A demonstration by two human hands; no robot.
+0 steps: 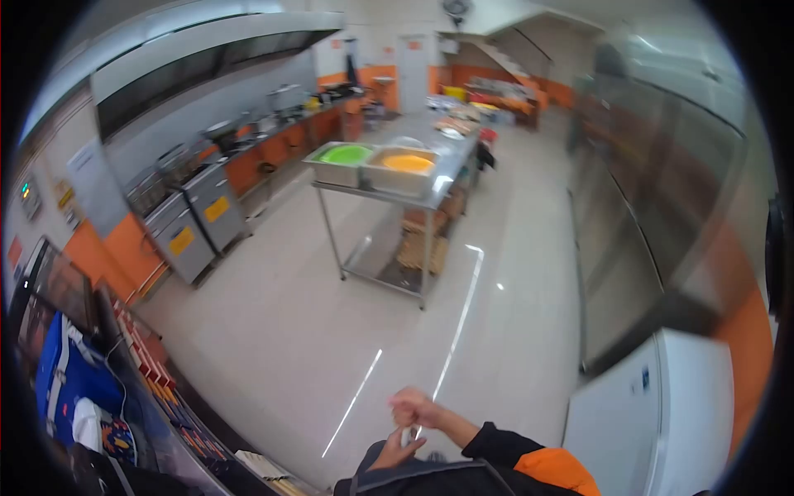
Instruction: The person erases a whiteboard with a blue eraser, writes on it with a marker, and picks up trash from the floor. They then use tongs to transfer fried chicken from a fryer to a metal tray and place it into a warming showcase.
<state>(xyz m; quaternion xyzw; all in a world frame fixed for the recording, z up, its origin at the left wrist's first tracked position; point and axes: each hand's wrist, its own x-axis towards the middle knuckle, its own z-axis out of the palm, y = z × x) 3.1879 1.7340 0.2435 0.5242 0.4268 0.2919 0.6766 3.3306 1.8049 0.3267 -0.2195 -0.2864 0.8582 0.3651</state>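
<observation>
My right hand point(413, 407) is closed in front of my body, reaching in from a black sleeve with an orange part. Just below it, and close to it, is my left hand point(397, 451), with its fingers curled. A small pale thing point(407, 436) shows between the two hands, too small and blurred to name. Below them lies the dark cloth of my clothing point(430, 479). Both hands are over the floor, away from the tables.
Ahead stands a steel table point(376, 196) bearing a pan with a green lid point(346, 155) and one with orange contents point(408, 164). Fryers point(217, 202) line the left wall. At right are a tall steel cabinet point(628, 215) and a white freezer point(616, 413). A blue bag point(78, 372) lies left.
</observation>
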